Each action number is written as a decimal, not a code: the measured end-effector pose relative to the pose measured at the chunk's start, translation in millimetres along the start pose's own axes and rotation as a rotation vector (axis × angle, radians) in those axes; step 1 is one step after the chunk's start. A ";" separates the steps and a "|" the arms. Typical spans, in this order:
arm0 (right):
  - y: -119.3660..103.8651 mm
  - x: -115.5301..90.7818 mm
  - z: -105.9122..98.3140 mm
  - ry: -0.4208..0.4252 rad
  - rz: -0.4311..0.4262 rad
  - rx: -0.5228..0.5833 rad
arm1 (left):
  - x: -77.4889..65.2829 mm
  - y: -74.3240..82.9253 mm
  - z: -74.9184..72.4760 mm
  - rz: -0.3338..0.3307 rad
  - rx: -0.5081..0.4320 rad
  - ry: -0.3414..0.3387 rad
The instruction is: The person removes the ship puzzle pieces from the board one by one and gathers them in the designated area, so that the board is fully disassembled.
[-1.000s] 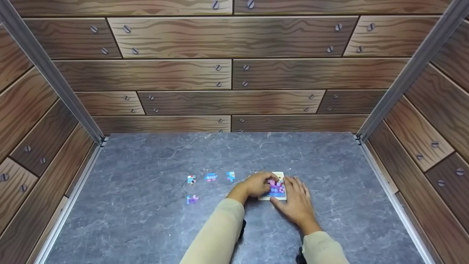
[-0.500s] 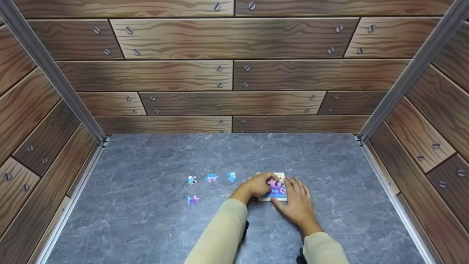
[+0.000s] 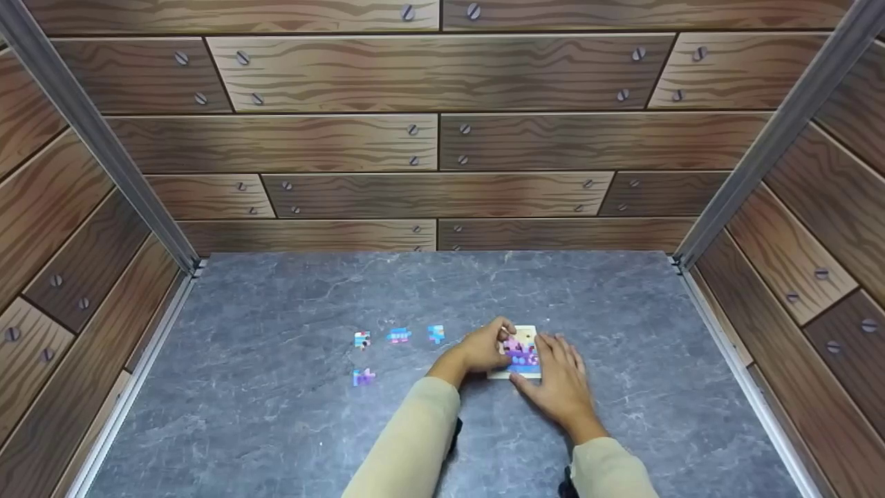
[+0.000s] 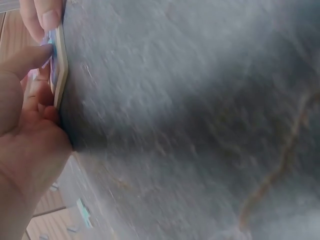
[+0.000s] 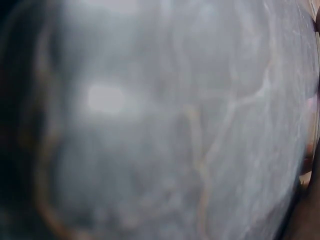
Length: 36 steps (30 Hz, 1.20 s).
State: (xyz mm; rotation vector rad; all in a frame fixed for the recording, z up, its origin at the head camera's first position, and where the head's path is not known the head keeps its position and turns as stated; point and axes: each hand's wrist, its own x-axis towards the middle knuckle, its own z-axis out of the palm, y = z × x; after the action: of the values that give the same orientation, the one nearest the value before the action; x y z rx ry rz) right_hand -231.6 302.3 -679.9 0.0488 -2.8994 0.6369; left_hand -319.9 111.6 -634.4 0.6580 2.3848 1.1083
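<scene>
A small jigsaw puzzle board [image 3: 527,332], with a pale frame and a pink, purple and blue picture, lies right of the middle of the table. My left hand [image 3: 480,349] bends over its left side, thumb and fingers pinching a pinkish puzzle piece [image 3: 507,344] that they partly cover. In the left wrist view the thumb of that hand [image 4: 25,140] is stretched over the board. My right hand [image 3: 561,384] lies flat with straight fingers along the right edge, its thumb at the near edge. Only a dark sliver of it shows in the right wrist view.
Several loose puzzle pieces lie left of the board: a red and white one [image 3: 362,339], blue ones [image 3: 399,335] along the same row and a purple one [image 3: 364,377] nearer. Wood-patterned walls [image 3: 442,142] enclose the grey marbled table [image 3: 276,429] behind and at both sides.
The left hand's index finger has lifted and drawn back a little from the board, uncovering more of its picture. The right hand and the loose pieces stay put.
</scene>
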 end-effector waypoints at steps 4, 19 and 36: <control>0.8 0.1 0.7 -0.008 0.004 0.003 | -0.9 -2.0 -0.2 0.021 0.029 0.020; 0.8 -0.1 1.9 -0.006 0.008 0.008 | -1.0 -12.3 -0.3 0.126 -0.037 0.077; 0.0 -0.3 1.3 0.018 -0.013 0.002 | -0.5 -13.4 6.9 0.091 -0.083 0.144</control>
State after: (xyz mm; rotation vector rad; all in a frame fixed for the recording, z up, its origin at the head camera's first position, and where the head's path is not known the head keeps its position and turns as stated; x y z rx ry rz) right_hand -231.6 301.7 -681.0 0.0622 -2.8786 0.6341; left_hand -318.8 107.8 -649.0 0.6857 2.4343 1.3269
